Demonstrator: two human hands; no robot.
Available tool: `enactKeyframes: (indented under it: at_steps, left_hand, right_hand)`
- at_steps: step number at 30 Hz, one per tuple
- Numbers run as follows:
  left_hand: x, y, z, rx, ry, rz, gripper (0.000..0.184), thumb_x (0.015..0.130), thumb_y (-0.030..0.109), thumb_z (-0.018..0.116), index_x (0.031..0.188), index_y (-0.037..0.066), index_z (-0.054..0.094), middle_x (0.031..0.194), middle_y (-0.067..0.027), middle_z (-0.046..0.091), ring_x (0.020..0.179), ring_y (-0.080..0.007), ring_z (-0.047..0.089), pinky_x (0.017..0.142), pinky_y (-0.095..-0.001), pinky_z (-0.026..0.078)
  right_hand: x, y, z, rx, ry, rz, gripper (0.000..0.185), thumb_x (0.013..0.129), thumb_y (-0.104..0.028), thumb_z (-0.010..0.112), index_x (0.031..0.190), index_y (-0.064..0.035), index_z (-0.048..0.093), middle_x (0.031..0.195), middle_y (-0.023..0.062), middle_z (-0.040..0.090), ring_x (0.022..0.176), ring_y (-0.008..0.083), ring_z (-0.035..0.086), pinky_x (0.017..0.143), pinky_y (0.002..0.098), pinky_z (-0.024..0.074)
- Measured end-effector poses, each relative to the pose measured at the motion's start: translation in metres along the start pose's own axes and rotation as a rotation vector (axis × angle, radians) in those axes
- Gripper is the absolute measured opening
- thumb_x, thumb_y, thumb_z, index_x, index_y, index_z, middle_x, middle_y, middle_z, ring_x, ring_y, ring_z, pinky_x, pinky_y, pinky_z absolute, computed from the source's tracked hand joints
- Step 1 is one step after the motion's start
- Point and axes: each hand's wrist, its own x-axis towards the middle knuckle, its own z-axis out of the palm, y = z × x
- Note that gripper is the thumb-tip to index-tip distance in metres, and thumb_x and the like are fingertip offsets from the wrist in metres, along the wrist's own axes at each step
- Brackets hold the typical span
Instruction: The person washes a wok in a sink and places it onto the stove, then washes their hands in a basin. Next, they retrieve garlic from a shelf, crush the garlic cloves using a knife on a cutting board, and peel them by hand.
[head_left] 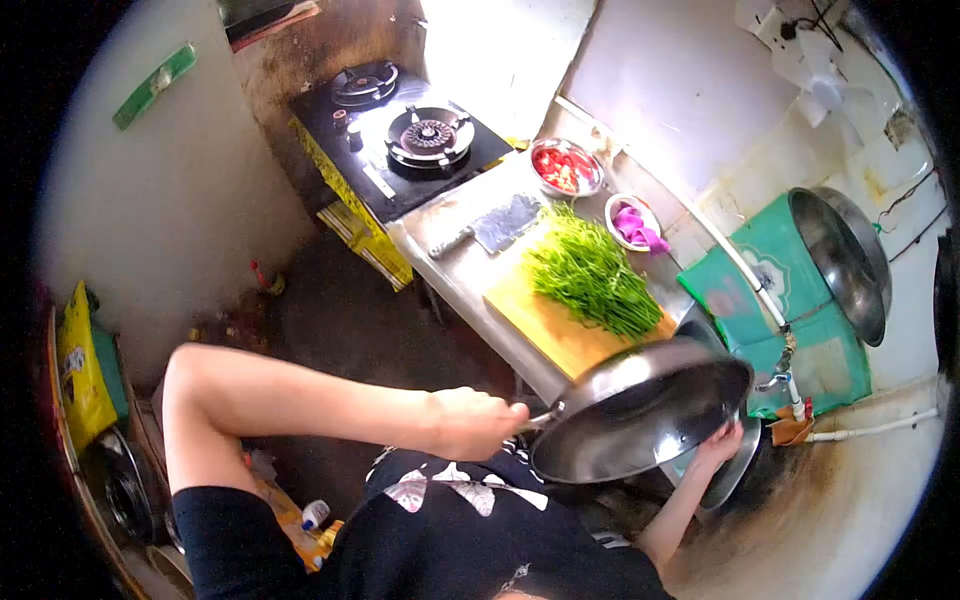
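My left hand (pixel 472 424) is closed round the handle of a dark metal wok (pixel 630 425), with the thumb along the handle. The wok is tilted, and its hollow inside faces me. At its far right edge my right hand (pixel 716 446) grips the rim, its fingers partly hidden. Just beyond the wok, a heap of chopped green stalks (pixel 595 275) lies on a wooden cutting board (pixel 555 333). A cleaver (pixel 505 222) rests flat beside the board on the metal counter (pixel 425 235).
A metal bowl of cut red peppers (pixel 566 168) and a bowl with purple pieces (pixel 634 222) stand along the wall. The gas stove (pixel 430 137) is at the back. A tap (pixel 778 380), a metal basin (pixel 735 472) and another wok (pixel 840 262) are at right.
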Motion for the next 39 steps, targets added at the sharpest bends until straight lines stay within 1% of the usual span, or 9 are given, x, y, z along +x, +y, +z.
enactKeyframes:
  at_steps: [3, 8, 10, 14, 17, 22, 24, 28, 39]
  left_hand:
    - [-0.054, -0.050, -0.007, -0.098, -0.011, -0.183, 0.023, 0.087, 0.019, 0.049, 0.102, 0.002, 0.044, 0.074, -0.0217, 0.062, 0.068, -0.0393, 0.063, 0.059, -0.0477, 0.052]
    - [-0.123, -0.147, -0.022, 0.001, 0.286, -0.313, 0.026, 0.083, 0.030, 0.059, 0.091, 0.006, 0.054, 0.072, -0.0171, 0.063, 0.068, -0.0348, 0.064, 0.062, -0.0442, 0.054]
    - [-0.143, -0.189, -0.032, 0.111, 0.438, -0.356, 0.025, 0.080, 0.031, 0.062, 0.086, 0.007, 0.057, 0.071, -0.0153, 0.063, 0.067, -0.0334, 0.064, 0.062, -0.0443, 0.053]
    - [-0.164, -0.269, -0.077, 0.176, 0.593, -0.536, 0.022, 0.076, 0.028, 0.064, 0.077, 0.007, 0.058, 0.069, -0.0155, 0.063, 0.069, -0.0329, 0.063, 0.062, -0.0437, 0.051]
    - [-0.170, -0.338, -0.118, 0.247, 0.693, -0.574, 0.019, 0.073, 0.024, 0.065, 0.075, 0.007, 0.058, 0.066, -0.0152, 0.061, 0.067, -0.0333, 0.062, 0.062, -0.0443, 0.049]
    - [-0.159, -0.429, -0.208, 0.226, 0.672, -0.593, 0.014, 0.072, 0.018, 0.062, 0.075, 0.006, 0.056, 0.068, -0.0161, 0.060, 0.069, -0.0348, 0.061, 0.064, -0.0444, 0.048]
    - [-0.144, -0.464, -0.240, 0.173, 0.562, -0.662, 0.017, 0.074, 0.019, 0.063, 0.084, 0.005, 0.059, 0.076, -0.0160, 0.063, 0.077, -0.0329, 0.062, 0.071, -0.0430, 0.049]
    - [-0.112, -0.535, -0.284, 0.185, 0.541, -0.620, 0.015, 0.074, 0.018, 0.062, 0.083, 0.007, 0.058, 0.077, -0.0160, 0.062, 0.078, -0.0334, 0.061, 0.071, -0.0440, 0.048]
    - [-0.077, -0.611, -0.319, 0.162, 0.526, -0.444, 0.014, 0.072, 0.017, 0.061, 0.078, 0.004, 0.057, 0.072, -0.0181, 0.061, 0.075, -0.0370, 0.061, 0.067, -0.0448, 0.048]
  right_hand:
    - [-0.058, -0.017, 0.094, -0.167, -0.035, 0.034, 0.022, 0.086, -0.030, 0.055, 0.074, -0.0124, 0.053, 0.054, -0.0053, 0.046, 0.039, 0.0023, 0.033, 0.035, 0.0179, 0.0203]
    - [-0.131, 0.003, 0.269, -0.155, -0.346, 0.132, 0.014, 0.083, -0.018, 0.060, 0.087, -0.0043, 0.060, 0.078, 0.0028, 0.059, 0.048, 0.0057, 0.046, 0.036, 0.0158, 0.0248]
    - [-0.138, 0.030, 0.327, -0.278, -0.548, 0.115, 0.014, 0.083, -0.013, 0.060, 0.092, -0.0027, 0.060, 0.080, 0.0059, 0.062, 0.055, 0.0076, 0.055, 0.036, 0.0154, 0.0267]
    - [-0.156, 0.097, 0.453, -0.369, -0.772, 0.169, 0.019, 0.077, 0.001, 0.056, 0.096, -0.0010, 0.059, 0.074, 0.0077, 0.063, 0.050, 0.0060, 0.049, 0.037, 0.0163, 0.0275]
    - [-0.175, 0.148, 0.542, -0.389, -0.823, 0.118, 0.013, 0.076, 0.005, 0.057, 0.087, 0.0003, 0.061, 0.072, 0.0068, 0.063, 0.050, 0.0077, 0.051, 0.042, 0.0190, 0.0401]
    - [-0.169, 0.238, 0.669, -0.536, -0.838, 0.047, 0.009, 0.081, -0.002, 0.055, 0.090, -0.0003, 0.059, 0.072, 0.0091, 0.062, 0.053, 0.0098, 0.055, 0.040, 0.0196, 0.0400]
    - [-0.160, 0.267, 0.706, -0.578, -0.855, 0.035, 0.010, 0.081, -0.002, 0.055, 0.090, -0.0004, 0.059, 0.074, 0.0095, 0.062, 0.057, 0.0108, 0.056, 0.043, 0.0208, 0.0412]
    - [-0.144, 0.319, 0.748, -0.604, -0.835, 0.041, 0.010, 0.081, -0.003, 0.055, 0.090, -0.0006, 0.059, 0.078, 0.0104, 0.063, 0.064, 0.0127, 0.057, 0.049, 0.0230, 0.0435]
    - [-0.119, 0.371, 0.754, -0.479, -0.760, 0.013, 0.013, 0.082, -0.005, 0.055, 0.092, -0.0011, 0.061, 0.087, 0.0129, 0.064, 0.083, 0.0180, 0.061, 0.066, 0.0293, 0.0501]
